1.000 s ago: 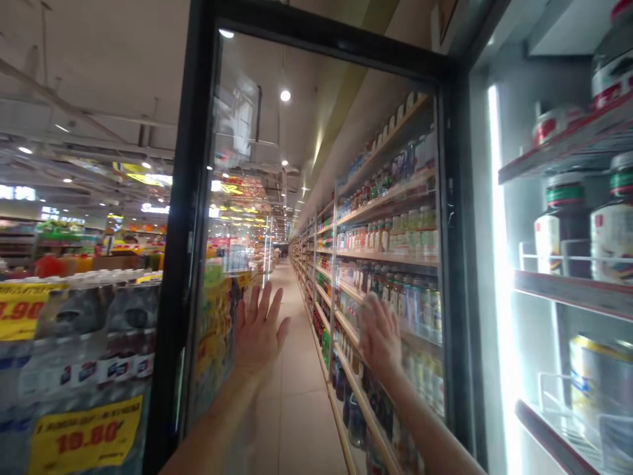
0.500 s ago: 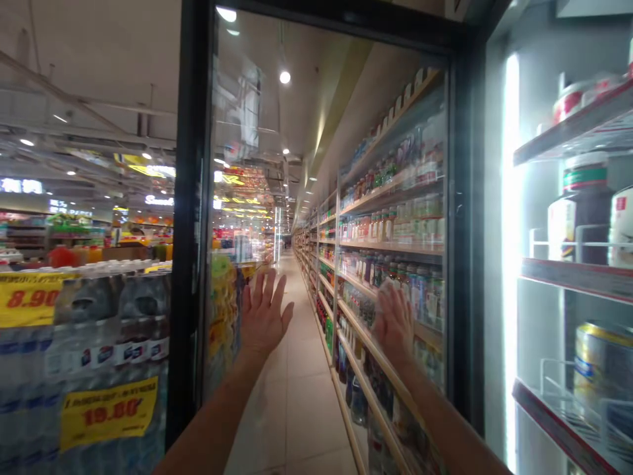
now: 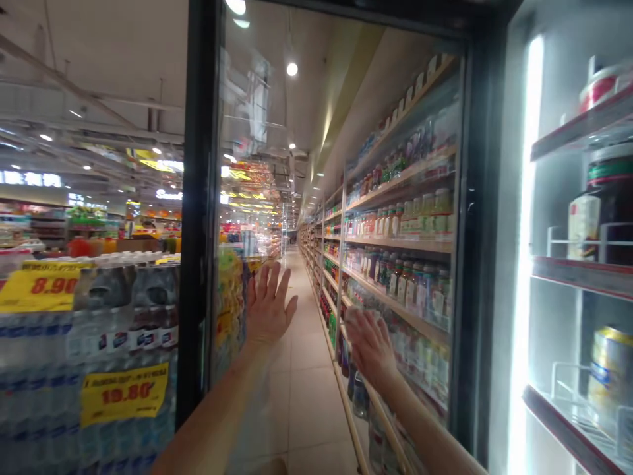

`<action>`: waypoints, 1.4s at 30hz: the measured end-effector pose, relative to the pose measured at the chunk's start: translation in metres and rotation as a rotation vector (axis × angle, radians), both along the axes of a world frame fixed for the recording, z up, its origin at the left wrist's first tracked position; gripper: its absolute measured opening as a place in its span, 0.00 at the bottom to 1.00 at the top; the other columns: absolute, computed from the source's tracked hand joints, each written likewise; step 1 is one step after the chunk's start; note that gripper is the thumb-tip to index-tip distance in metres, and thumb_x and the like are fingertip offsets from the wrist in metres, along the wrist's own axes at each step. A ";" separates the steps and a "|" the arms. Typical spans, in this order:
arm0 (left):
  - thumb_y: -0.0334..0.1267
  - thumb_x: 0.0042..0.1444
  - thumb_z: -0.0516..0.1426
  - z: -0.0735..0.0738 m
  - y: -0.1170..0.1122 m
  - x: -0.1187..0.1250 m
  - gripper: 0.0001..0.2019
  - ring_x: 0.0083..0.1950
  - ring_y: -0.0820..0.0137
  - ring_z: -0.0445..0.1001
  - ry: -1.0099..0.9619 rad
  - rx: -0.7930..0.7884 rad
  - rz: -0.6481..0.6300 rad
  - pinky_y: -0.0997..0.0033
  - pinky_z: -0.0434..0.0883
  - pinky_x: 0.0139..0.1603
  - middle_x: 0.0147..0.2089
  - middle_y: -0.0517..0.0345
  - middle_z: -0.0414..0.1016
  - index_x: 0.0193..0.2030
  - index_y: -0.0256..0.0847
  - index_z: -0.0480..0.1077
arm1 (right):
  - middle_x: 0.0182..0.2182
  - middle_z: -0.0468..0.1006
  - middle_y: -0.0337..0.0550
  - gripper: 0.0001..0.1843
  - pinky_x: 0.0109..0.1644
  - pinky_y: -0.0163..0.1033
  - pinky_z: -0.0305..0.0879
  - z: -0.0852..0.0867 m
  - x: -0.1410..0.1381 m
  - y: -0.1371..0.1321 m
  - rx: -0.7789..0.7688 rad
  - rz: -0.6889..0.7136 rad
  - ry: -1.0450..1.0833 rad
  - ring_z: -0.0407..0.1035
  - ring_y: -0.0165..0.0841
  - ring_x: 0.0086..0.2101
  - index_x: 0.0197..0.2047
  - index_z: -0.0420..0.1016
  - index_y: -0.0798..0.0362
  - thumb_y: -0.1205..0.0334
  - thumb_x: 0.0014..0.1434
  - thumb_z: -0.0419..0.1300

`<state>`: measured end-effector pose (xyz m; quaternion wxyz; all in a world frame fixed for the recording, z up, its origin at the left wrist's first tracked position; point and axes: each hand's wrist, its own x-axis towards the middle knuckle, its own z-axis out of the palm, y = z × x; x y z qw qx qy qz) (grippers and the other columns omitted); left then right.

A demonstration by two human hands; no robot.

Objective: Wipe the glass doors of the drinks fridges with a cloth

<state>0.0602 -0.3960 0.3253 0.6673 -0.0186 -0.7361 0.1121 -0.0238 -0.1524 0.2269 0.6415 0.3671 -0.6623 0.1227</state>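
A glass cooler door [image 3: 321,165] with a black frame stands swung open in front of me. My left hand [image 3: 268,307] lies flat on the glass with its fingers spread upward. My right hand [image 3: 370,346] also rests flat on the glass, lower and to the right, and is a little blurred. A white cloth-like patch shows faintly at its fingertips; I cannot make out whether it is held. Through the glass I see a long aisle with shelves of bottles [image 3: 395,264].
The lit cooler interior [image 3: 583,277] is at the right, with jars and cans on wire shelves. Stacked packs of water bottles [image 3: 99,330] with yellow price signs stand at the left. A tiled aisle floor [image 3: 301,396] runs ahead.
My right hand has slid down and left on the glass. My left hand has stayed nearly where it was. The view has shifted slightly to the left.
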 end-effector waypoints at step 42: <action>0.43 0.60 0.49 0.000 0.003 0.001 0.29 0.71 0.60 0.41 0.019 0.002 0.000 0.52 0.41 0.68 0.68 0.50 0.50 0.67 0.42 0.48 | 0.66 0.50 0.49 0.31 0.64 0.58 0.46 0.035 0.001 -0.004 -0.271 0.013 -0.040 0.41 0.44 0.65 0.65 0.52 0.52 0.68 0.58 0.48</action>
